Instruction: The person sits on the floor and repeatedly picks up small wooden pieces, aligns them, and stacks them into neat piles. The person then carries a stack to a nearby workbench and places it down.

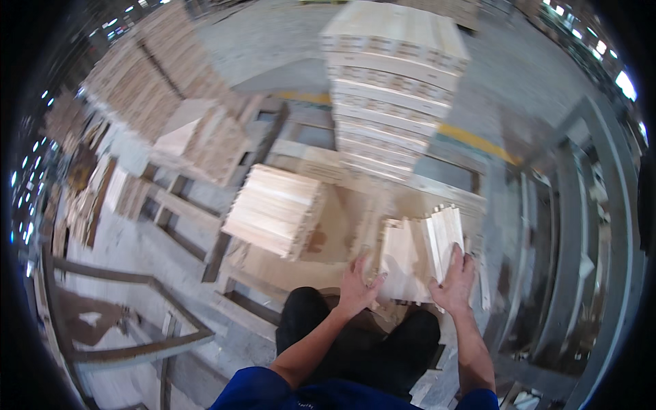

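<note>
The person bends over a low board platform (342, 225), both bare forearms coming up from the bottom of the view, blue sleeves at the elbows and dark trousers below.

The left hand (357, 287) lies flat with its fingers spread, palm down on the near edge of a short stack of pale wood slats (403, 263). It presses or steadies rather than grips; nothing is closed inside it.

The right hand (454, 283) is curled around the near end of a small bundle of slats (444, 236) that stands tilted on edge at the right side of that stack, thumb on one face and fingers wrapped over the other. The bundle's far ends fan slightly and rise above the flat slats beside it. The picture is blurred here, so how tight the hold is I cannot tell.

To the left of the hands, well apart, a bigger block of slats (277, 208) sits on the same platform. Beyond it a tall pile of boards (389, 89) rises from the concrete floor (273, 41), where a yellow line (478, 142) runs. More timber stacks (150, 82) stand at the upper left, and a grey metal frame (594, 225) runs along the right
</note>
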### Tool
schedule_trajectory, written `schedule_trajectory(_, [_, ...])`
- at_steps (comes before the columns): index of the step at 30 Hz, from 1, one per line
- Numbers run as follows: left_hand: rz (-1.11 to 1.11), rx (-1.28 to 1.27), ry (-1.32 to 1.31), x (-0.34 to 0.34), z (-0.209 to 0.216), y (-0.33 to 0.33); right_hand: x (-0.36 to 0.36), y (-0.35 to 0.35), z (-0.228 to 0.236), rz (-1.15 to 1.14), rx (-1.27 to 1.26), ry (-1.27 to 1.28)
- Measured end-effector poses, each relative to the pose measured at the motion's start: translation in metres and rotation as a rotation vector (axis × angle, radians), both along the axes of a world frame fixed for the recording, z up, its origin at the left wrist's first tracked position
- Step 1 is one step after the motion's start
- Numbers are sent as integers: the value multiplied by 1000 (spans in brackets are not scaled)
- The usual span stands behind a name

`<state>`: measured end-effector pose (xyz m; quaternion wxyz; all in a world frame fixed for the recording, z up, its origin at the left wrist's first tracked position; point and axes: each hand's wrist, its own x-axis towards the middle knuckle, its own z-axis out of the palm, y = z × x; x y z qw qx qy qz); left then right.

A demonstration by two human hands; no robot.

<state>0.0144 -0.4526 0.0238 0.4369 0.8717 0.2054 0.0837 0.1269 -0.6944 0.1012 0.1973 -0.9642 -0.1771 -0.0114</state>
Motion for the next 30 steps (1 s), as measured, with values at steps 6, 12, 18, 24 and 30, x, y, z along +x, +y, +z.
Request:
schedule_trajectory(6, [227, -439, -27, -60, 35, 84, 2, 110, 24, 285, 200, 136])
schedule_trajectory(12, [219, 234, -210, -96, 95, 192, -4, 235, 44, 744, 33, 56])
schedule_trajectory(18, [-330, 785, 45, -73, 159, 269, 7, 328, 57, 1239, -274, -171])
schedule_trajectory(24, [-385, 670, 120, -58, 129, 307, 7, 373, 60, 1431, -329, -378])
schedule_trajectory(30, [-290, 690, 168, -55, 124, 312, 24, 398, 63, 1460, -360, -311])
